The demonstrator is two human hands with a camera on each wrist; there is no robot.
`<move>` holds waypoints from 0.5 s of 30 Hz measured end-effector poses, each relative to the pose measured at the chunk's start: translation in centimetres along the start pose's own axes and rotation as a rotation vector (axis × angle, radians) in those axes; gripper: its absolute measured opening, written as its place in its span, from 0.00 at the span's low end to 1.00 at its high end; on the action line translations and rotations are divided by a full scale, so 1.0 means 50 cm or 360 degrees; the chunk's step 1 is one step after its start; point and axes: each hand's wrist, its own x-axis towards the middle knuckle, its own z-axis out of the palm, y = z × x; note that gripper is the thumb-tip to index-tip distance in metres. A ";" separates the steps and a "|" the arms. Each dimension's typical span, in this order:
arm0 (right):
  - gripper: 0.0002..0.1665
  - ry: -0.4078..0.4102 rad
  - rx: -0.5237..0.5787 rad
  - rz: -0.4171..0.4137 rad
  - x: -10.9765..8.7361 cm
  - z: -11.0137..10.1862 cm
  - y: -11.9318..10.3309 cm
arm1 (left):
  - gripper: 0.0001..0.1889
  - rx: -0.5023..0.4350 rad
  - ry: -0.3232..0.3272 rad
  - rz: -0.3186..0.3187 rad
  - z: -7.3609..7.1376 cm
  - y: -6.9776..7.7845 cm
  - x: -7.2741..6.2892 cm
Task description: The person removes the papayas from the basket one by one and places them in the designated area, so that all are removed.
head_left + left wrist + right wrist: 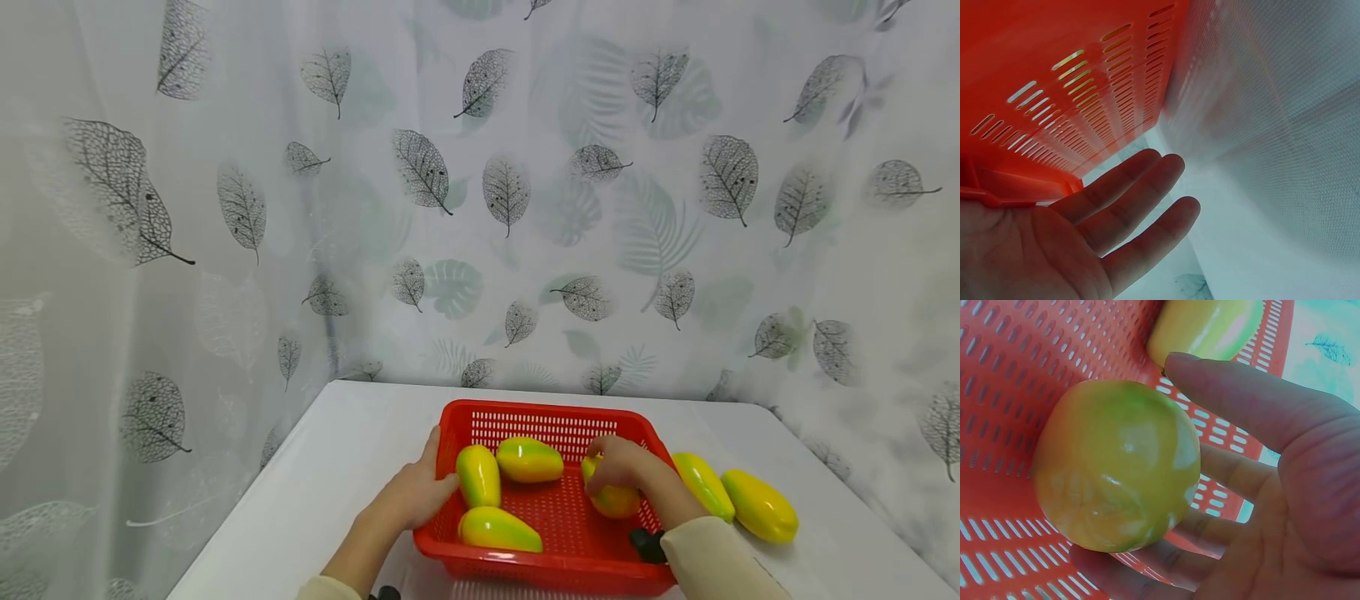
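The red slotted plastic basket (pixel 555 562) sits on the white table. My left hand (pixel 415 493) rests at its left rim, thumb over the edge; in the left wrist view the visible fingers (pixel 1154 231) extend straight outside the wall. Inside the basket's right part, my right hand (pixel 626 462) reaches over a yellow-green papaya (pixel 617 502). In the right wrist view its fingers lie along and behind this papaya (pixel 1116 469), and the thumb stands apart from it. Other papayas lie at the basket's left: one upright (pixel 477 477), one behind (pixel 529 460), one in front (pixel 501 530).
Two more papayas (pixel 703 486) (pixel 760 505) lie on the white table (pixel 360 425) right of the basket. A leaf-patterned curtain (pixel 502 275) hangs behind and at both sides. Dark camera mounts show at both wrists.
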 end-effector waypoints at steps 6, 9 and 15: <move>0.41 -0.0006 0.0015 0.0015 -0.003 0.000 0.000 | 0.50 0.0011 0.0002 -0.0005 0.000 0.003 -0.002; 0.41 -0.0001 0.0002 0.0010 -0.001 0.000 0.001 | 0.50 0.0004 0.0001 0.0004 -0.001 0.003 -0.002; 0.41 0.0007 -0.0025 0.0016 0.003 0.002 0.006 | 0.50 0.0000 -0.0011 0.0011 0.000 0.000 0.001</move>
